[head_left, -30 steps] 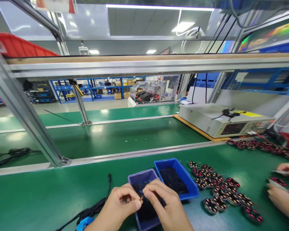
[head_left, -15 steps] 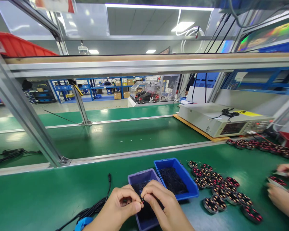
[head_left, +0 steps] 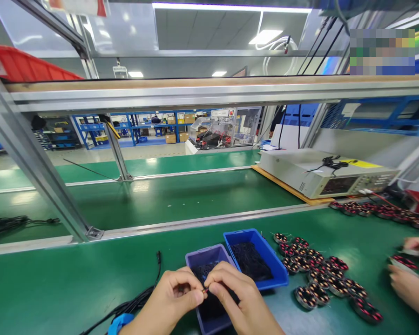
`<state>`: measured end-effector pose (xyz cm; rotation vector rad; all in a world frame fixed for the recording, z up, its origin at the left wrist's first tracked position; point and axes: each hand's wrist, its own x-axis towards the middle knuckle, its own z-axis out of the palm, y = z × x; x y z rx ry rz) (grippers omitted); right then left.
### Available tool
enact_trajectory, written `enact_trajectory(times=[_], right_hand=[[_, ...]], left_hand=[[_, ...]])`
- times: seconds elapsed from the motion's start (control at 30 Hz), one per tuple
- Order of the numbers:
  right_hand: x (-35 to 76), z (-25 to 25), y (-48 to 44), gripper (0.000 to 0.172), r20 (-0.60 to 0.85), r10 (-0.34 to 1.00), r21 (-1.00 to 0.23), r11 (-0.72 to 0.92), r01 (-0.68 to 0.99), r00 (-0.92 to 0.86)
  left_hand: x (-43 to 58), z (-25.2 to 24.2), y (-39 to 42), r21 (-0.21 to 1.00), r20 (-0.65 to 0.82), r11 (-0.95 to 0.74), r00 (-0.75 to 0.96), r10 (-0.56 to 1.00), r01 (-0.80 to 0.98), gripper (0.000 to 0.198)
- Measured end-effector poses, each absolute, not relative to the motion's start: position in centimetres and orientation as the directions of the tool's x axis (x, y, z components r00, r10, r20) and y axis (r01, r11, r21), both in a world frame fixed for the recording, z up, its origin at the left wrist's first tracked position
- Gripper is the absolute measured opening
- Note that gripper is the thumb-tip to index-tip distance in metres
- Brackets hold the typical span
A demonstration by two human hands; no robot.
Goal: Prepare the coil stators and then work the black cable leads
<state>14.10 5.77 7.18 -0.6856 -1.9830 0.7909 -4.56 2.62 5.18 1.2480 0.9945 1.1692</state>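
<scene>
My left hand (head_left: 176, 298) and my right hand (head_left: 232, 291) meet fingertip to fingertip over a purple bin (head_left: 209, 252) of dark, thin pieces. Both pinch a tiny dark piece with a reddish-orange part (head_left: 206, 290); the fingers mostly cover it. A blue bin (head_left: 277, 274) holding black strands (head_left: 250, 260) stands against the purple one, behind my right hand. Left of my left hand, a black cable (head_left: 136, 302) lies on the green table (head_left: 73, 288).
Round copper-wound parts (head_left: 317, 274) are spread right of the bins, with more (head_left: 384, 210) farther back. Another person's hands (head_left: 410, 274) hold one at the right edge. A grey instrument (head_left: 296, 170) stands behind. A metal post (head_left: 38, 153) rises at left.
My hands hold nearly the same pose, and the small piece between my fingertips has shifted slightly. The other person's hands have moved a little to the right.
</scene>
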Motion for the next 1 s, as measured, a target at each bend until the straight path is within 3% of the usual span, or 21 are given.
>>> enact_trajectory(times=[0.2, 0.4, 0.63, 1.0], right_hand=[[14.2, 6.68, 6.19, 0.024, 0.638, 0.611, -0.621, 0.768, 0.156, -0.468], [14.33, 6.67, 6.18, 0.032, 0.704, 0.628, -0.59, 0.777, 0.218, -0.332], [14.39, 7.05, 6.08, 0.037, 0.764, 0.54, -0.513, 0.84, 0.174, -0.354], [14.85, 7.32, 6.31, 0.031, 0.748, 0.496, -0.479, 0.863, 0.157, -0.442]], left_hand=[[-4.47, 5.31, 2.91, 0.995, -0.009, 0.021, 0.118, 0.993, -0.097, 0.043], [-4.44, 5.8, 3.01, 0.995, -0.035, 0.044, 0.101, 0.994, -0.09, 0.045], [-4.52, 5.93, 2.88, 0.995, -0.038, 0.05, 0.126, 0.991, -0.089, 0.042], [-4.32, 5.78, 2.69, 0.998, -0.016, 0.026, 0.164, 0.986, -0.06, 0.043]])
